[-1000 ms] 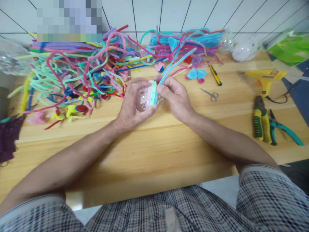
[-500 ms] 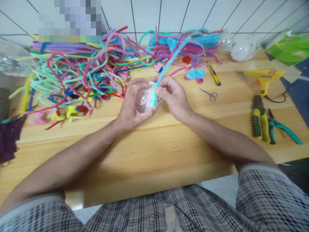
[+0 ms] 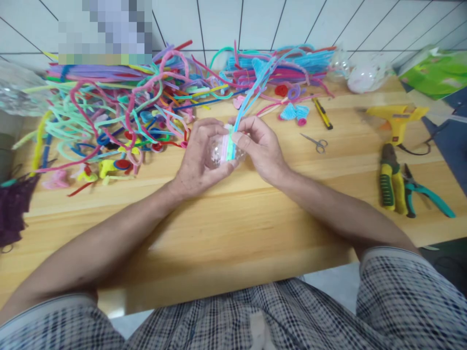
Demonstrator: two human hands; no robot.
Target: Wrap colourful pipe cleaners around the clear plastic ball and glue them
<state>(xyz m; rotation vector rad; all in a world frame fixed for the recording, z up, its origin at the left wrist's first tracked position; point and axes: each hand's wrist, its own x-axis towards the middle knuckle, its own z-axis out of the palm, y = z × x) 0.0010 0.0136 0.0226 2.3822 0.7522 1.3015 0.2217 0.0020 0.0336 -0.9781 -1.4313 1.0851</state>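
Note:
A clear plastic ball (image 3: 216, 149) with bands of pink, green and blue pipe cleaner around its middle is held over the table. My left hand (image 3: 197, 158) is wrapped round its left side, thumb below and fingers above. At the ball's upper right, my right hand (image 3: 260, 146) pinches a light-blue pipe cleaner (image 3: 243, 109) between thumb and forefinger. Its loose lengths stick up and to the right, away from me. The blue band lies beside the green one. Part of the ball is hidden by my fingers.
A large heap of coloured pipe cleaners (image 3: 91, 112) spreads across the back left. Small scissors (image 3: 316, 143), a yellow utility knife (image 3: 322, 114) and a blue pipe-cleaner bow (image 3: 295, 112) lie right of my hands. A yellow glue gun (image 3: 396, 119) and two pliers (image 3: 393, 182) lie further right.
The loose blue pipe cleaner lengths have swung slightly left and spread apart. My right fingers have shifted a little at the ball; both hands keep their grip.

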